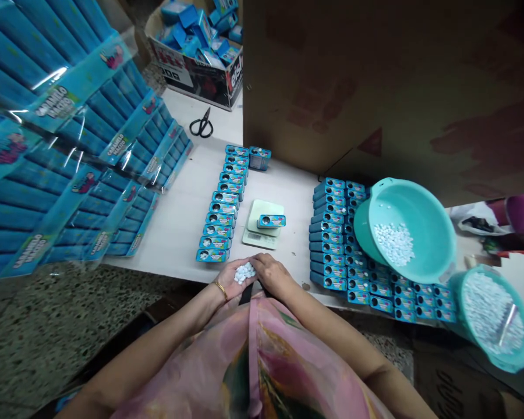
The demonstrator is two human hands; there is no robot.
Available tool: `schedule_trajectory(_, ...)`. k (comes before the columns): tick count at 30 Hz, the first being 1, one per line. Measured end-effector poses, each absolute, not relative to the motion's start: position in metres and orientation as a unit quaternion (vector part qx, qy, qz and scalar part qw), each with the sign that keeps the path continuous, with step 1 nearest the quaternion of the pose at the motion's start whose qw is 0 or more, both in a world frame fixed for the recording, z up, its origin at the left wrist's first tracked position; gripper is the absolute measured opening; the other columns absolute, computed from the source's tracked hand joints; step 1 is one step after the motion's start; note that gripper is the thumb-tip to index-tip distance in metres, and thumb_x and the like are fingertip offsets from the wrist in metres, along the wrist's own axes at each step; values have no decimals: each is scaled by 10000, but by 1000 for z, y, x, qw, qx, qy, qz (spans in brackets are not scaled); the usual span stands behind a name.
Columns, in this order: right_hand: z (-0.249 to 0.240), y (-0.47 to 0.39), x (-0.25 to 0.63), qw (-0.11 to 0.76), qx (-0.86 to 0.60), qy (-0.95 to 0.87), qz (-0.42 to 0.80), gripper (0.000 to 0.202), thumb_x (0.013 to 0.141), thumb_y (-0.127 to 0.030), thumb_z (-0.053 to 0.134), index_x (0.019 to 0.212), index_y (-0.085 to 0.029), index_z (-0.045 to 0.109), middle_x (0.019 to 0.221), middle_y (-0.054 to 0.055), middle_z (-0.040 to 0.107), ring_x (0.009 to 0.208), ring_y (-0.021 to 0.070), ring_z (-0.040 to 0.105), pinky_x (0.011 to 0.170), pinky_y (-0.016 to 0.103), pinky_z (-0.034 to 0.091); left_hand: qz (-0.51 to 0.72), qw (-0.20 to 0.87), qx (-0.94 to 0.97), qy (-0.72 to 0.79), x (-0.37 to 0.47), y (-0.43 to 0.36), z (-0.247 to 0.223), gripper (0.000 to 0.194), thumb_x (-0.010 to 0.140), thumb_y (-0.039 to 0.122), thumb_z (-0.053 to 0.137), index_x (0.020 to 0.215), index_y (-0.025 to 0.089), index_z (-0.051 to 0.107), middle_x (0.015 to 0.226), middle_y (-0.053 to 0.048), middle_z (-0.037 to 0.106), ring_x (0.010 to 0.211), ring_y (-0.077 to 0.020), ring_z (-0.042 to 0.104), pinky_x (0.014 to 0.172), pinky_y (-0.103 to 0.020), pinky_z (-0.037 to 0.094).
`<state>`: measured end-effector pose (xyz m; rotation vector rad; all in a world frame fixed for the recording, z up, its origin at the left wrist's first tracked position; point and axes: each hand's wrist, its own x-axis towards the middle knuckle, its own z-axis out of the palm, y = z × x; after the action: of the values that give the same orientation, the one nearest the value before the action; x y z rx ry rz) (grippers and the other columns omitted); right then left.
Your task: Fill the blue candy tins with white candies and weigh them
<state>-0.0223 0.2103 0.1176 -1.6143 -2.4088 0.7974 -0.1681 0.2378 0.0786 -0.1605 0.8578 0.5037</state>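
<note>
Small white candies (245,272): a heap in the palm of the left hand (229,280), low centre of frame. Left grip cupped, palm up, fingers loosely spread beneath the heap. Right hand (271,274) just beside, fingers bent at the heap's edge; from where I stand, cannot tell whether its grip pinches any.

Directly above, mid-frame: digital scale (265,208) bearing one blue candy tin (272,221), upright, hole in its top. Left of scale, a column of similar tins (219,220); the nearer ones show white inside. Right of centre, a dense tin block (327,238), with a teal basin (434,224) over it, candies within. Black-handled scissors (201,125) on the tabletop (174,224), upper left of centre.
</note>
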Motion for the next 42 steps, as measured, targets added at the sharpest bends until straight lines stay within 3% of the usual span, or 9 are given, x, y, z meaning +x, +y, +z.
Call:
schedule_trajectory(7, 126, 214, -13, 148, -505, -808, 265, 271, 838, -214, 421, 1098, -193, 490, 1038, 64, 536, 950, 168, 473, 804, 292, 430, 247, 886, -109, 377, -161, 248, 79, 132, 760, 120, 465, 794, 74, 584, 669, -79, 638, 622, -168, 614, 593, -294, 503)
schedule_trajectory(12, 119, 239, 26, 301, -631, -682, 214, 383, 802, -229, 464, 1182, -220, 414, 1103, 84, 501, 1015, 184, 454, 831, 337, 412, 263, 876, -120, 385, -165, 253, 84, 161, 764, 153, 467, 848, 79, 583, 848, -145, 647, 813, -229, 614, 712, -372, 494)
schedule_trajectory(15, 94, 267, 50, 332, -678, -616, 225, 539, 728, -229, 536, 1226, -180, 336, 1190, 108, 436, 1046, 197, 436, 824, 338, 411, 273, 868, -127, 395, -167, 257, 88, 157, 756, 162, 489, 857, 86, 584, 876, -149, 644, 845, -240, 607, 724, -380, 492)
schedule_trajectory(21, 76, 295, 52, 328, -614, -645, 316, 306, 732, -201, 470, 1035, -157, 473, 979, 53, 552, 900, 162, 510, 805, 302, 409, 339, 838, -126, 409, -165, 272, 93, 165, 759, 161, 480, 853, 76, 585, 819, -146, 641, 809, -225, 614, 692, -356, 507)
schedule_trajectory(28, 186, 262, 56, 321, -630, -693, 140, 359, 736, -201, 503, 1093, -216, 467, 1057, 59, 520, 993, 202, 459, 868, 343, 363, 351, 854, -84, 373, -121, 313, 117, 166, 748, 134, 444, 828, 83, 580, 737, -134, 636, 756, -222, 617, 676, -369, 507)
schedule_trajectory(35, 264, 184, 171, 336, -748, -568, -70, 357, 748, -260, 512, 1099, -213, 461, 1034, 66, 519, 974, 216, 463, 849, 384, 368, 232, 924, 17, 303, 45, 324, 196, 133, 743, 153, 471, 812, 83, 561, 725, -105, 608, 742, -187, 598, 721, -338, 468)
schedule_trajectory(42, 260, 131, 270, 176, -825, -513, -155, 396, 717, -165, 472, 1109, -215, 489, 1014, 69, 518, 944, 227, 426, 829, 371, 342, 139, 923, 106, 342, 190, 299, 220, 340, 756, 425, 449, 895, 120, 503, 973, -156, 544, 967, -251, 511, 793, -388, 379)
